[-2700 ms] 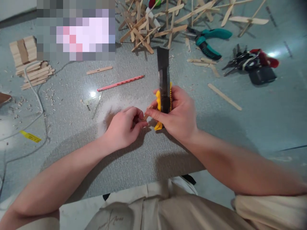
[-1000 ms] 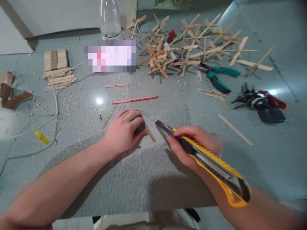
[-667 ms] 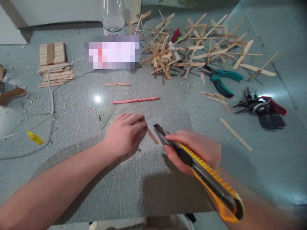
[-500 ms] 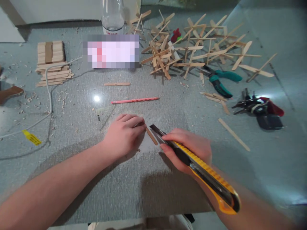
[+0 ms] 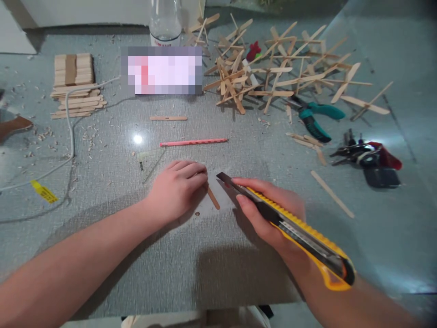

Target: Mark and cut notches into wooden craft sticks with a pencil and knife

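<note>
My left hand [image 5: 179,189] is closed on a wooden craft stick [image 5: 213,197], whose lower end sticks out past the fingertips over the table. The stick's other end is hidden under the fingers. My right hand [image 5: 269,207] grips a yellow and black utility knife [image 5: 300,228], its blade out and pointing up and left. A small gap separates the blade tip from the stick. Beyond my left hand lie a pink pencil [image 5: 194,142] and a clear set square [image 5: 150,164]. Farther back is a craft stick with a dark slot [image 5: 168,118].
Many crossed-stick pieces [image 5: 273,68] crowd the back right, near green-handled pliers [image 5: 317,118] and a bunch of keys [image 5: 367,155]. A bundle of sticks [image 5: 80,70] is at back left, by a white cable [image 5: 71,132] and wood shavings. A bottle [image 5: 165,27] stands behind a blurred rectangle.
My right hand and the knife have shifted slightly right, so the blade is farther from the stick. The stick's free end has swung a little left; my left hand stays nearly in place.
</note>
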Action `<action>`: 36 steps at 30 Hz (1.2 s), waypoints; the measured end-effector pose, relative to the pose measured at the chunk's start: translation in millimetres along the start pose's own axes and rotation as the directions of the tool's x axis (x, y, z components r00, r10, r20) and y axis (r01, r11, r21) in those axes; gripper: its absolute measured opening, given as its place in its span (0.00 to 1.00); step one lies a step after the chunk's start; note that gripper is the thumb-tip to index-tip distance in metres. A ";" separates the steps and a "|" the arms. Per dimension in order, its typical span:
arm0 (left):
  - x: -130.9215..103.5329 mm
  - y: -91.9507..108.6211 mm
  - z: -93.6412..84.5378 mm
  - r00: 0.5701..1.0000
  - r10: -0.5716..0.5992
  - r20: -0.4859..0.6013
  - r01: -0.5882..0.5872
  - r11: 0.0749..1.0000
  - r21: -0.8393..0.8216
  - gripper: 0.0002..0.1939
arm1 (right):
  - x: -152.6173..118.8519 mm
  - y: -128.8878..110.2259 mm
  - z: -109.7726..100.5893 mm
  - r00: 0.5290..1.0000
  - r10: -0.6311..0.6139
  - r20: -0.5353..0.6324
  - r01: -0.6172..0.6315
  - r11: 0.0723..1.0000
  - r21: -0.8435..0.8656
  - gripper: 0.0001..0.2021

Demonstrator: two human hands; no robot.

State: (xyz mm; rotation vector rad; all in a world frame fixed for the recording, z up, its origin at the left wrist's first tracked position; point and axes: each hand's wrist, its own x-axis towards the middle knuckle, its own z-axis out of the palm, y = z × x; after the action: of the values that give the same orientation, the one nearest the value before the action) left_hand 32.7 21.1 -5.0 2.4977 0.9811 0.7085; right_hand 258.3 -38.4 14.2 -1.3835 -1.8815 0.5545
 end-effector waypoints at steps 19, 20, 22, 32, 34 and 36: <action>3.9 -3.5 -12.7 0.985 -0.171 0.022 0.171 0.951 -0.257 0.11 | -6.3 2.0 -1.7 0.992 -0.093 0.080 0.085 0.991 0.099 0.15; 3.8 -4.3 -12.6 0.981 -0.195 0.007 0.190 0.948 -0.254 0.09 | -6.9 1.8 -2.5 0.989 -0.110 0.103 0.099 0.990 0.104 0.15; 3.6 -6.0 -11.8 0.981 -0.196 0.015 0.194 0.956 -0.219 0.06 | -8.1 0.5 -3.4 0.980 -0.140 0.144 0.127 0.988 0.093 0.15; 2.7 -7.3 -4.7 0.988 -0.120 0.095 0.128 0.988 -0.085 0.05 | -14.8 -6.2 4.4 0.971 -0.156 0.182 0.144 0.987 0.074 0.16; 2.7 -6.9 -4.5 0.988 -0.126 0.090 0.134 0.987 -0.084 0.05 | -15.6 -6.7 5.3 0.971 -0.154 0.184 0.149 0.988 0.045 0.15; 2.7 -6.5 -4.6 0.987 -0.131 0.091 0.138 0.987 -0.082 0.05 | -16.5 -7.2 5.6 0.971 -0.150 0.184 0.148 0.989 0.024 0.15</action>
State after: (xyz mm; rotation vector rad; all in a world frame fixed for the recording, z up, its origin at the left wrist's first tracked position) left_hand 28.3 28.1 -3.6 2.3406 1.0528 0.5853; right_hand 252.2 -55.9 10.8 -1.2059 -2.1079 0.6349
